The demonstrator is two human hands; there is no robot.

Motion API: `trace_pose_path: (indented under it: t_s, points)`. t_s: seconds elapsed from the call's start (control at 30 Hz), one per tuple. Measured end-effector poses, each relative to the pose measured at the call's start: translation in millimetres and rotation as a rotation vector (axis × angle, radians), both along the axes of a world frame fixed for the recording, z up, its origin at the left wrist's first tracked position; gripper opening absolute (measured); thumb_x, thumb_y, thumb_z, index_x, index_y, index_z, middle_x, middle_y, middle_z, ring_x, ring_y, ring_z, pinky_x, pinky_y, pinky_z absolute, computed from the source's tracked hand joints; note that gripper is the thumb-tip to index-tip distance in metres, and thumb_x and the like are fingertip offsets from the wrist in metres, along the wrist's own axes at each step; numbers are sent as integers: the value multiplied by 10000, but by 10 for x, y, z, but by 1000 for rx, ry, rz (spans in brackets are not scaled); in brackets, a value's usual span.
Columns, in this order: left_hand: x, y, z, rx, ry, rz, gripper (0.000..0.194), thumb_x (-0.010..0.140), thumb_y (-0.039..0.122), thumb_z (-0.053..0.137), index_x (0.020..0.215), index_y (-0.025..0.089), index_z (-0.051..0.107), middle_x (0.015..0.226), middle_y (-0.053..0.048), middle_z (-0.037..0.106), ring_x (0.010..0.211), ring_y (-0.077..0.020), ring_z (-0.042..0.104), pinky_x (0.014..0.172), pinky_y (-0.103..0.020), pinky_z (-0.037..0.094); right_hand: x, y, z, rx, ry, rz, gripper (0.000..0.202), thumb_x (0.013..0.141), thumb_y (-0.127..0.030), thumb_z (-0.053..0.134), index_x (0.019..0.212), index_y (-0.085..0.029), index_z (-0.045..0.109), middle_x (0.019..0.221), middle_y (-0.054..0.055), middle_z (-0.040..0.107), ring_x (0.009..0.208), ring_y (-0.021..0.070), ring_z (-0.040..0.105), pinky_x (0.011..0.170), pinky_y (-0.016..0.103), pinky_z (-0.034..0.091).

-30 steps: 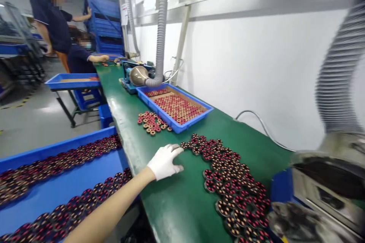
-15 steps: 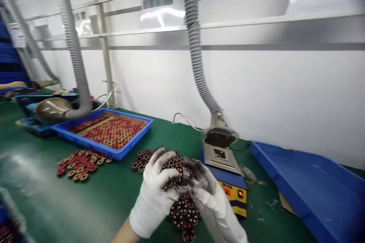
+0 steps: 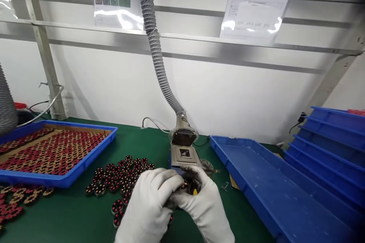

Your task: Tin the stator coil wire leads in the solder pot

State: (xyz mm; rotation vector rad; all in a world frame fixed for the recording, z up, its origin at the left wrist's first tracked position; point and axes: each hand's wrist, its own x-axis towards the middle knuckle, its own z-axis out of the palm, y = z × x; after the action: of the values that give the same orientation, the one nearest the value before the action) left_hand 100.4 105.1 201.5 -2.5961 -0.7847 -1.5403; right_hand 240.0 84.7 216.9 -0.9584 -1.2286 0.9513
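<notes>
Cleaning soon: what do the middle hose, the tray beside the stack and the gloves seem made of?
Hose: probably matt grey plastic, given its spiral ribs.
Tray: likely plastic, slightly shiny, moulded rim, pale scuffs.
Gloves: apparently matt fabric, creasing softly.

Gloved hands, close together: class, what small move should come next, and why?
Probably ease the left hand and right hand slightly forward toward the machine: both close around a mostly hidden dark part just in front of it, and its square centre is uncovered.
</notes>
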Motion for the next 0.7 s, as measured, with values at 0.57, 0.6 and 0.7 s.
trace_pose_path:
  t_s: [0.57, 0.6, 0.7]
  points:
    - [-61, 10, -13, -78, -218, -264, 140, 844, 199, 483, 965, 220, 552, 945, -42, 614, 893, -151, 574, 786, -241, 483, -17, 31, -110, 6, 559, 216, 244, 656, -486, 672, 662, -243, 654, 680, 5, 550, 656, 146, 499, 630, 278, 430]
    - [-61, 7, -15, -98, -236, -263, 122, 851, 221, 487, 954, 225, 553, 940, -37, 613, 878, -146, 579, 770, -231, 488, 4, 28, -108, 27, 527, 218, 297, 612, -529, 688, 708, -248, 667, 706, 12, 569, 680, 158, 510, 657, 290, 435]
    - [-45, -8, -50, -231, -312, -314, 138, 813, 202, 545, 940, 257, 552, 936, -6, 609, 856, -138, 588, 749, -218, 499, 72, 24, -97, 83, 267, 214, 457, 419, -499, 805, 772, -230, 694, 747, 24, 600, 704, 176, 522, 661, 293, 423]
